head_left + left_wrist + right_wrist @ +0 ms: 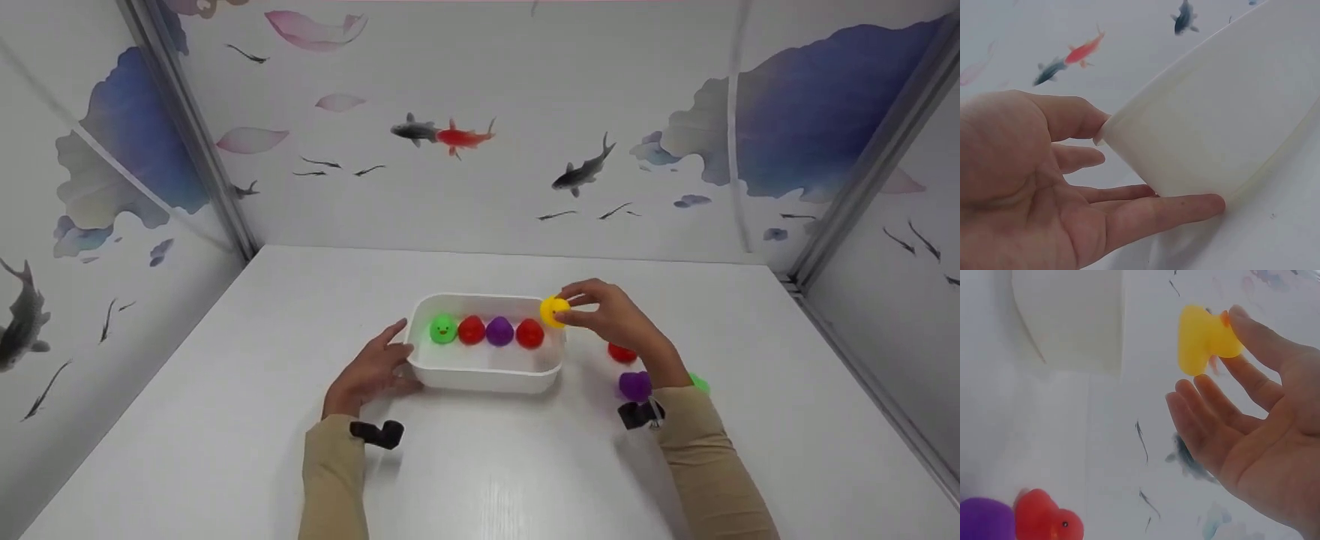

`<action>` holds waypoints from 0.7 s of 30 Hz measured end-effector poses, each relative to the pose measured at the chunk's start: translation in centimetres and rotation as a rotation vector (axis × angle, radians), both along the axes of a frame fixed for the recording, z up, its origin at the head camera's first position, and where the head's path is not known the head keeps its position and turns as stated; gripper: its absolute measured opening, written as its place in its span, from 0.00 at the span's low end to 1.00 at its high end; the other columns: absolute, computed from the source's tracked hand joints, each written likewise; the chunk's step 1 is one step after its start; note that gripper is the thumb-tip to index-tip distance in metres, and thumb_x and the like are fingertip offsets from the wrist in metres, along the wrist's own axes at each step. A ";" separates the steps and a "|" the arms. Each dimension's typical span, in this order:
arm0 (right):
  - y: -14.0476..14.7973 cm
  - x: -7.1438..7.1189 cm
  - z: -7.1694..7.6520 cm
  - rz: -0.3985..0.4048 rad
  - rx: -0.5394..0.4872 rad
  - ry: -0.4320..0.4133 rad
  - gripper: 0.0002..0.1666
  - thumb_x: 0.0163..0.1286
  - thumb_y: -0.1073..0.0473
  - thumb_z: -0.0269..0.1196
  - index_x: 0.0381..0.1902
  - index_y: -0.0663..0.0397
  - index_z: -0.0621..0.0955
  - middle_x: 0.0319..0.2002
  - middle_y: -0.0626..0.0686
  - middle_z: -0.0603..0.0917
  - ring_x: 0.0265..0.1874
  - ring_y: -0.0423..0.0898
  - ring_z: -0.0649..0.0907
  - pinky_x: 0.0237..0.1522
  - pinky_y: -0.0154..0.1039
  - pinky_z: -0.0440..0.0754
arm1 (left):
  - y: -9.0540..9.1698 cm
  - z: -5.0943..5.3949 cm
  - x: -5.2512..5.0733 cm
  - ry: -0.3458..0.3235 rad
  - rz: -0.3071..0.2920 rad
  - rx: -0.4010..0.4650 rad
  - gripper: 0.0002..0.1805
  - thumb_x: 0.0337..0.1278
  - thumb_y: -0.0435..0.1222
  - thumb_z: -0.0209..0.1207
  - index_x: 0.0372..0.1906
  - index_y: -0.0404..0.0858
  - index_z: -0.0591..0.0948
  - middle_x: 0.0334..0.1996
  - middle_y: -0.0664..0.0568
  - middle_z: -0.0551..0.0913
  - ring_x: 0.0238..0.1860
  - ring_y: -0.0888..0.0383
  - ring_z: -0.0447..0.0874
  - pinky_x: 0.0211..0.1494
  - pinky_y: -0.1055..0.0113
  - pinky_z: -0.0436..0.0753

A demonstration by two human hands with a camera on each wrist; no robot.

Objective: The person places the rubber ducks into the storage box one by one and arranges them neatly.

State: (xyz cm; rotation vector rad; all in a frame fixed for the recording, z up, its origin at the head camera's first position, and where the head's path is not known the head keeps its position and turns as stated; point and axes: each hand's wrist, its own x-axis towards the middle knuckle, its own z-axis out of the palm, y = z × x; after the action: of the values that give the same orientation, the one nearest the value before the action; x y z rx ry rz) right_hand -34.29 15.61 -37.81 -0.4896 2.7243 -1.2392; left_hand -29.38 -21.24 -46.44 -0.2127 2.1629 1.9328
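Observation:
In the head view a yellow toy duck [554, 312] is pinched between thumb and fingers of the right hand [611, 315], over the right end of a white tray [487, 381]. Inside the tray a green duck [443, 329], a red one [472, 330], a purple one [499, 331] and another red one [529, 334] stand in a row. The left hand [373, 367] touches the tray's left end; the left wrist view shows its fingers [1185, 209] spread along the tray wall [1202, 129]. The right wrist view shows the yellow duck [1202, 340] held clear of the tray.
On the white table [480, 465], right of the tray, lie a red duck [622, 353], a purple duck [635, 385] and a green one [700, 383] partly hidden by the right arm. White panels with painted fish enclose the table's back and sides.

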 end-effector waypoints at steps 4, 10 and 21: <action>-2.1 -0.3 0.8 0.034 0.012 0.006 0.23 0.67 0.53 0.69 0.58 0.51 0.81 0.65 0.58 0.76 0.65 0.59 0.78 0.61 0.52 0.83 | 0.1 0.1 0.0 0.005 0.002 -0.022 0.36 0.73 0.37 0.51 0.80 0.55 0.53 0.73 0.38 0.68 0.70 0.40 0.73 0.55 0.54 0.87; -4.8 -0.9 1.3 0.085 0.039 -0.004 0.20 0.67 0.54 0.69 0.56 0.52 0.82 0.63 0.58 0.77 0.63 0.57 0.79 0.60 0.49 0.84 | 0.0 0.0 0.1 0.008 0.008 -0.004 0.38 0.72 0.36 0.52 0.80 0.60 0.53 0.74 0.38 0.66 0.70 0.39 0.73 0.56 0.52 0.87; -9.5 -1.0 1.5 0.166 -0.006 -0.083 0.19 0.66 0.54 0.69 0.54 0.50 0.84 0.60 0.55 0.79 0.60 0.54 0.82 0.57 0.45 0.86 | -0.2 -0.2 0.0 0.048 -0.003 0.085 0.36 0.72 0.33 0.51 0.80 0.56 0.56 0.73 0.35 0.67 0.68 0.38 0.74 0.55 0.48 0.87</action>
State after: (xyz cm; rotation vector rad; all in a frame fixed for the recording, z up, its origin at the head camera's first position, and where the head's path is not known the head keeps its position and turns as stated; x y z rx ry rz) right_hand -35.30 6.07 -36.32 -0.6360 2.5534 -1.1985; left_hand -29.34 -21.39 -46.63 -0.1495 2.1028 2.0433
